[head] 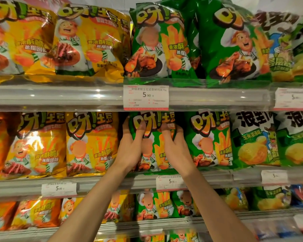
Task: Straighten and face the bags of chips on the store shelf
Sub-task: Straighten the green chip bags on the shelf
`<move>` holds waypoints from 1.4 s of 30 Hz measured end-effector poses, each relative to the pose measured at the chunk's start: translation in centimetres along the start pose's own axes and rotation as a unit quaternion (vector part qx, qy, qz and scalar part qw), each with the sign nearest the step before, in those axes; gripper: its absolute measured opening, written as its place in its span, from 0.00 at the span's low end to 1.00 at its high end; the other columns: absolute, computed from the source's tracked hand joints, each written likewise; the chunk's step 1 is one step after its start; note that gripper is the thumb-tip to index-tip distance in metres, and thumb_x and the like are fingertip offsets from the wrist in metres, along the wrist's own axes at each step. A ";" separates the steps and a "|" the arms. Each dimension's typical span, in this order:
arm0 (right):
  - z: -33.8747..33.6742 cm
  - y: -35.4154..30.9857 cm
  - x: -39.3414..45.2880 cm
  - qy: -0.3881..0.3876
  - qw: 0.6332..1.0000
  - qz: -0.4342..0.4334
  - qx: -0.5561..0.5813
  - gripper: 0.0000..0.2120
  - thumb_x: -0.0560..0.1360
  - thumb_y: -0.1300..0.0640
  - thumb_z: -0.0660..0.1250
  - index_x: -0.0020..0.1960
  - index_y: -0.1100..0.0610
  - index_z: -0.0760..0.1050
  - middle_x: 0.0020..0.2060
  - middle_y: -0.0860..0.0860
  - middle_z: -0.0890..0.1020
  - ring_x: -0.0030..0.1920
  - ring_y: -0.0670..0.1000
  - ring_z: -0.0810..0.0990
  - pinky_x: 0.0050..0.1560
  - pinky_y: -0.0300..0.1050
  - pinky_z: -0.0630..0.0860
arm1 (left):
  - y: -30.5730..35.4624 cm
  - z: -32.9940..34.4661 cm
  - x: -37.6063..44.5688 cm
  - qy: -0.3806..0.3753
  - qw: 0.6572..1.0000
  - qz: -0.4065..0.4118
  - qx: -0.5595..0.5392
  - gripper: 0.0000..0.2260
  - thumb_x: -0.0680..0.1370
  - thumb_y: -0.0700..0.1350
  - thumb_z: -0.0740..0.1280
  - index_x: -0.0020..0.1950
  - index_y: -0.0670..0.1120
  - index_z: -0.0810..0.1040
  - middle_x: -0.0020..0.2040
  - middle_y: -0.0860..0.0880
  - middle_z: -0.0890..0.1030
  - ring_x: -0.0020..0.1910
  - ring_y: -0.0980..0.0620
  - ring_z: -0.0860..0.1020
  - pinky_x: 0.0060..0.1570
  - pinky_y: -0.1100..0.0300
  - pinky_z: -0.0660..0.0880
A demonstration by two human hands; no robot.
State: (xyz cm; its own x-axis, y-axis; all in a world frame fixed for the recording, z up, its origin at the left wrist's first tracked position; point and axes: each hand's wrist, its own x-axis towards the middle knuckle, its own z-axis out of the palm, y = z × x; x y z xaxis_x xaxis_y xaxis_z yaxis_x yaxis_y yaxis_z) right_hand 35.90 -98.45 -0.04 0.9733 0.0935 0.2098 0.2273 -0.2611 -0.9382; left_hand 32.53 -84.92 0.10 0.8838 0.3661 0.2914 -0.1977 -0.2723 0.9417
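A green bag of chips [153,151] stands upright on the middle shelf [101,182], facing front. My left hand [132,145] grips its upper left side, thumb on the front and fingers curled round the edge. My right hand [173,144] grips the upper right side the same way. Both hands cover part of the bag's print. Another green bag [208,137] stands right beside it. To the left stand yellow bags [91,142].
The top shelf [59,95] carries yellow bags [87,41] and green bags [159,41], one green bag [234,41] leaning. White-green bags [255,137] stand at the right. Price tags [146,97] hang on the shelf rails. The lower shelf holds more bags [154,205].
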 end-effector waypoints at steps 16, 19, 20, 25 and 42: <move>-2.9 0.9 -2.7 0.055 0.958 -0.215 -0.180 0.30 0.84 0.40 0.55 0.80 0.55 0.57 0.76 0.51 0.66 0.76 0.50 0.65 0.75 0.51 0.64 | -1.0 -1.2 -2.4 0.072 0.962 0.172 0.199 0.29 0.83 0.58 0.58 0.81 0.51 0.53 0.78 0.44 0.60 0.78 0.48 0.59 0.72 0.54 0.62; -5.6 2.8 -2.3 0.179 0.850 -0.395 -0.299 0.21 0.83 0.54 0.63 0.70 0.66 0.72 0.67 0.61 0.76 0.70 0.59 0.72 0.71 0.57 0.68 | -1.4 -0.6 -2.8 0.082 0.889 0.285 0.349 0.25 0.83 0.56 0.60 0.78 0.49 0.64 0.79 0.40 0.58 0.79 0.41 0.56 0.73 0.41 0.62; -6.5 3.2 -1.8 0.200 0.828 -0.392 -0.347 0.21 0.83 0.53 0.63 0.70 0.65 0.73 0.67 0.62 0.75 0.71 0.61 0.71 0.71 0.60 0.67 | -1.4 -0.1 -2.8 0.078 0.866 0.302 0.392 0.24 0.83 0.57 0.59 0.76 0.49 0.67 0.78 0.39 0.60 0.78 0.39 0.57 0.73 0.39 0.61; -8.2 3.8 1.2 0.202 0.819 -0.213 -0.492 0.33 0.82 0.38 0.51 0.81 0.54 0.54 0.79 0.62 0.58 0.80 0.63 0.52 0.77 0.69 0.51 | -0.5 2.2 -1.6 0.075 0.804 0.295 0.511 0.26 0.83 0.62 0.53 0.79 0.53 0.64 0.80 0.41 0.60 0.81 0.40 0.52 0.76 0.38 0.51; -8.1 4.4 1.4 0.168 0.822 -0.202 -0.505 0.38 0.80 0.32 0.45 0.83 0.52 0.43 0.82 0.58 0.46 0.81 0.59 0.41 0.78 0.66 0.43 | -0.9 2.7 -0.9 0.041 0.828 0.290 0.479 0.30 0.82 0.66 0.52 0.82 0.55 0.54 0.82 0.42 0.51 0.81 0.44 0.43 0.78 0.40 0.45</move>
State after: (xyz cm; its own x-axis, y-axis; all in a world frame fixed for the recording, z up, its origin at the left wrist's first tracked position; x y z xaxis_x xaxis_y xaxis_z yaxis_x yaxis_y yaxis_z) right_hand 38.52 -107.25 -1.64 0.7274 0.1417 0.6714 0.2801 -0.9546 -0.1019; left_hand 33.09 -87.41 -1.45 0.7178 -0.0248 0.6958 -0.1171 -0.9894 0.0855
